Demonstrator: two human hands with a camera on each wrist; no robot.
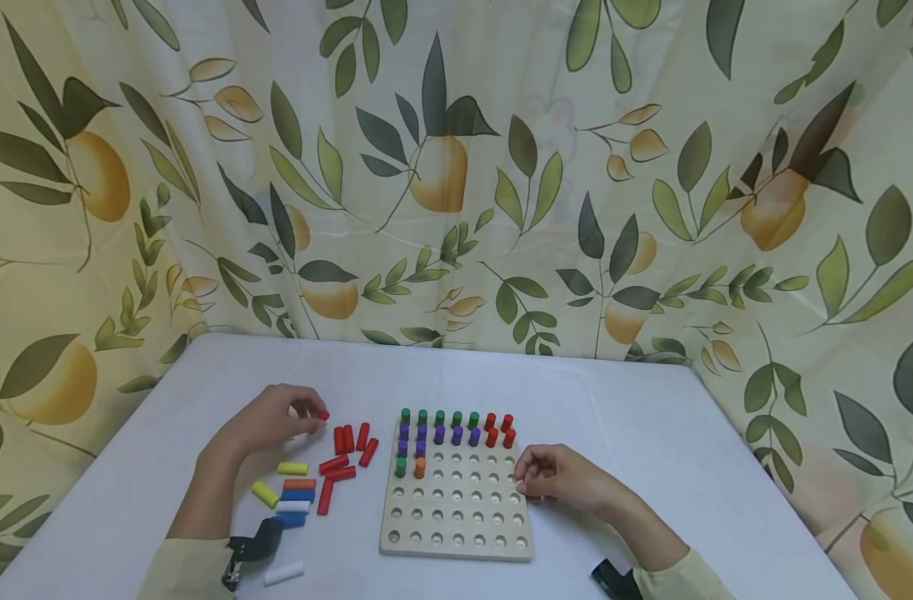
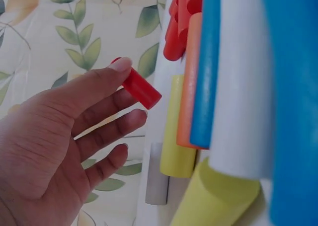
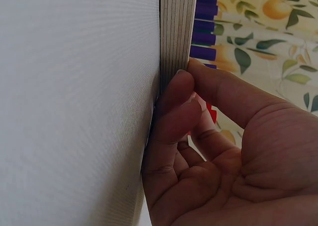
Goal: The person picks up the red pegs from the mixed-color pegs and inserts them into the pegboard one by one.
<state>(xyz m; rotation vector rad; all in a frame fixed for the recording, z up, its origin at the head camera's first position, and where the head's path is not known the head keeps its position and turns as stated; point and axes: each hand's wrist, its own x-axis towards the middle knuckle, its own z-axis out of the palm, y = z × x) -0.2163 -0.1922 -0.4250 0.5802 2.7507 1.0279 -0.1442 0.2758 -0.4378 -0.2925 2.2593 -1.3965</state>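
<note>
My left hand (image 1: 272, 421) pinches a red peg (image 2: 143, 89) between thumb and index finger, its other fingers loosely bent. It is above the table at the left, just beyond a group of loose red pegs (image 1: 340, 440). A wooden pegboard (image 1: 456, 550) lies in the middle of the table. Green, purple and red pegs stand in its far rows, and one orange peg (image 1: 420, 467) stands beside a green one nearer. At the board's right edge (image 3: 178, 27), my right hand (image 1: 565, 479) grips it with thumb and fingertips.
Loose yellow pegs (image 1: 293, 468), an orange peg (image 1: 299, 483), blue pegs (image 1: 291, 520) and white pegs (image 1: 284, 574) lie left of the board. A leaf-and-fruit patterned curtain (image 1: 396, 250) hangs behind the white table (image 1: 614, 400).
</note>
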